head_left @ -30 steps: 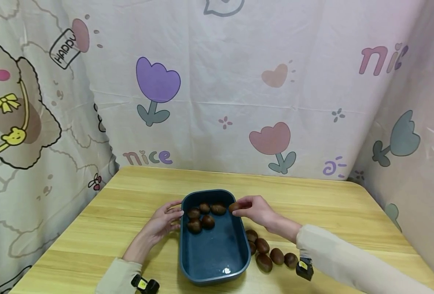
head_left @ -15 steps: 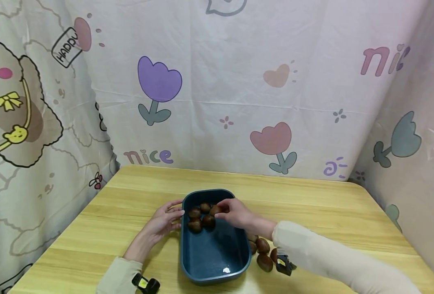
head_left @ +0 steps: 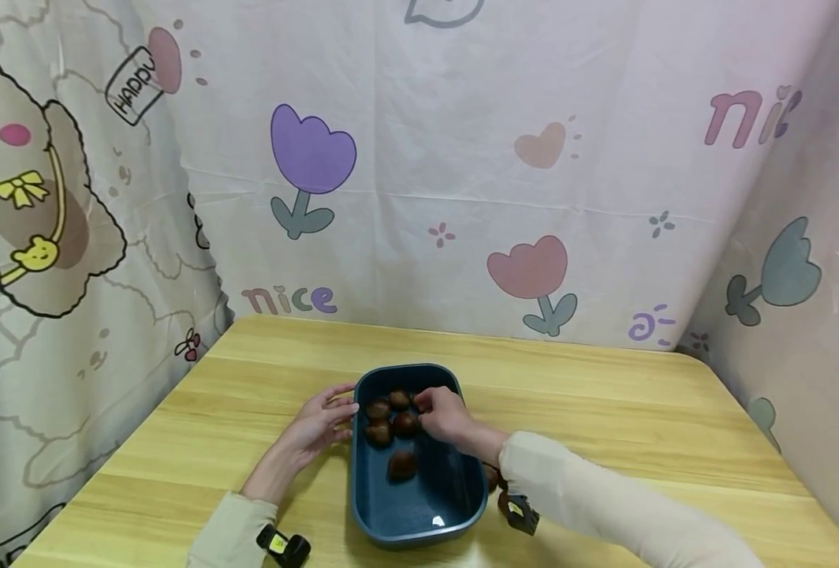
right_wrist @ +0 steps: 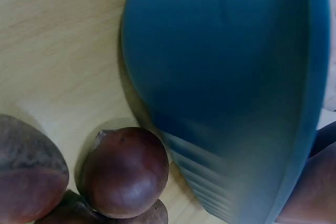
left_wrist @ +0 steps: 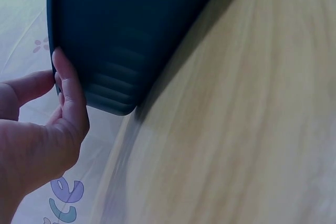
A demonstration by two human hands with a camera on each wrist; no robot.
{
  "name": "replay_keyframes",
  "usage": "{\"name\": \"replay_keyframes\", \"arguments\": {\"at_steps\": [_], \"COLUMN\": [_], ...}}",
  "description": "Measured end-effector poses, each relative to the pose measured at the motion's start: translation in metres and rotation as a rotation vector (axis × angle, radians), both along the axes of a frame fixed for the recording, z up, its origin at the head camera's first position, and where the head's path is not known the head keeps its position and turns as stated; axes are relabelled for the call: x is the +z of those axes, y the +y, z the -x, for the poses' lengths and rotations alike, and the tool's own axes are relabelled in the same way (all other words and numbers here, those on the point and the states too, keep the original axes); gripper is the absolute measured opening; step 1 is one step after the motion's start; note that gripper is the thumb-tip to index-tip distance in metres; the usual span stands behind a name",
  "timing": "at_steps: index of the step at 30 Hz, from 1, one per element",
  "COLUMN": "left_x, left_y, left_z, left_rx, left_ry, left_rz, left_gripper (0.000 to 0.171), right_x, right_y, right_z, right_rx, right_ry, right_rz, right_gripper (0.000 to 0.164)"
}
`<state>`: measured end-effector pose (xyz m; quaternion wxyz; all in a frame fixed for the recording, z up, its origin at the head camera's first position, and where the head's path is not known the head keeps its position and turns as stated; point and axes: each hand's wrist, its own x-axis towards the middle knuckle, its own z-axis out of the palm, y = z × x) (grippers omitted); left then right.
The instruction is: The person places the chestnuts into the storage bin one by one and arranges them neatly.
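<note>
Dark blue tub (head_left: pixel 434 487) on the wood-grain table (head_left: pixel 270 371): chestnuts (head_left: pixel 379 432) clustered at its far end, left of centre, a lone chestnut (head_left: pixel 401 465) nearer the middle, and loose chestnuts (right_wrist: pixel 126 171) on the tabletop just outside the right wall. Left hand (head_left: pixel 313 426) with fingers extended against the left wall; right hand (head_left: pixel 448 414) inside, fingertips bent at the far cluster's right edge, whether pinching or letting go cannot tell. Step in hand judged as placing chestnuts inside; next move probably calls for freeing the right fingers cleanly and reaching right over the rim.
</note>
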<state>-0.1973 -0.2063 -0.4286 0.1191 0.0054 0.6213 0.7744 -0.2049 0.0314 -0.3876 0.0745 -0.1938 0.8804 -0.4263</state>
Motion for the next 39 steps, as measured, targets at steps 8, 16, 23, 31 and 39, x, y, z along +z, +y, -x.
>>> {"name": "replay_keyframes", "arguments": {"at_steps": [8, 16, 23, 31, 39], "left_x": [0.001, 0.001, 0.000, -0.003, -0.003], "left_y": [-0.002, 0.002, 0.001, -0.001, 0.001], "left_z": [-0.002, 0.001, 0.001, 0.002, 0.002], "left_rx": [0.001, 0.009, 0.017, 0.017, 0.021], "left_ry": [-0.009, -0.021, -0.023, -0.016, -0.010], "left_rz": [-0.004, -0.019, -0.017, -0.004, -0.007], "left_gripper": [0.051, 0.050, 0.049, 0.049, 0.049], "right_x": [0.001, 0.000, -0.006, -0.011, -0.010], "right_y": [0.000, -0.002, -0.008, -0.013, -0.009], "right_z": [-0.012, -0.029, -0.032, -0.036, -0.026], "right_rx": [0.361, 0.668, 0.731, 0.762, 0.674], "right_ry": [-0.030, -0.339, -0.202, -0.010, 0.004], "right_rz": [-0.079, -0.141, -0.233, -0.327, -0.291], "right_gripper": [0.021, 0.031, 0.036, 0.027, 0.023]}}
